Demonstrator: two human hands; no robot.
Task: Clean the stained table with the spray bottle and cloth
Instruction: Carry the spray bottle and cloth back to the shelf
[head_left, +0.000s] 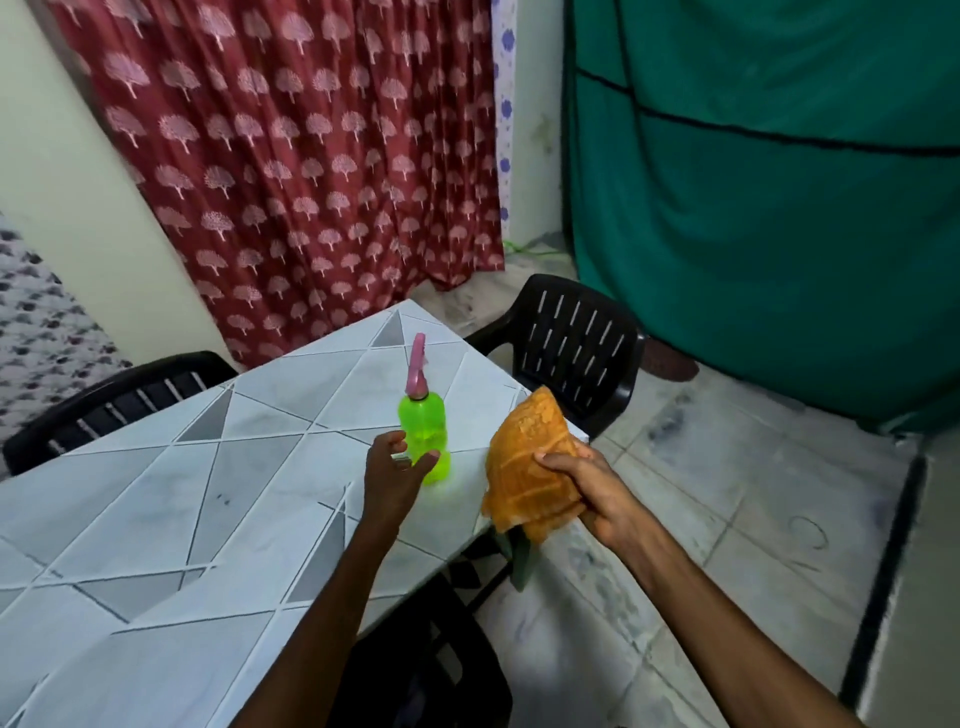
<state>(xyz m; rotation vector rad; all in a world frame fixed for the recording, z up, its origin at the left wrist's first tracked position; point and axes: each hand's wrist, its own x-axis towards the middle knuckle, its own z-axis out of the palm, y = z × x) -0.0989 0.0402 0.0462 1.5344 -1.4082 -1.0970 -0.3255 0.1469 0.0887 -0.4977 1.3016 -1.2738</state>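
Nearest the camera, both forearms are being held out over the near side of the table (156, 493). The left hand (395, 467) is being held with its fingers (390, 441) uncurled and spread in a loose C, thumb apart from them; nothing is being grasped by it. The spray bottle (423, 431) is being left standing upright on the tabletop just beyond and to the right of those fingers, its long axis vertical and the pink trigger head uppermost. The thumb is being seen across the lower green body, though whether skin is touching plastic cannot be told. Of the two hands, the left is the nearer to the bottle, and its open side is being turned towards it, so only a short reach and a closing round the body is judged to be needed. The right hand (587, 488) is being kept clenched on the folded orange cloth (524, 457), which is being held up above the table's right edge, beside the bottle but apart from it. A few small dark marks (223, 499) are being shown on the tabletop to the left. Farther off, a black chair (576, 348) is being seen at the far corner, before a red curtain (291, 156)
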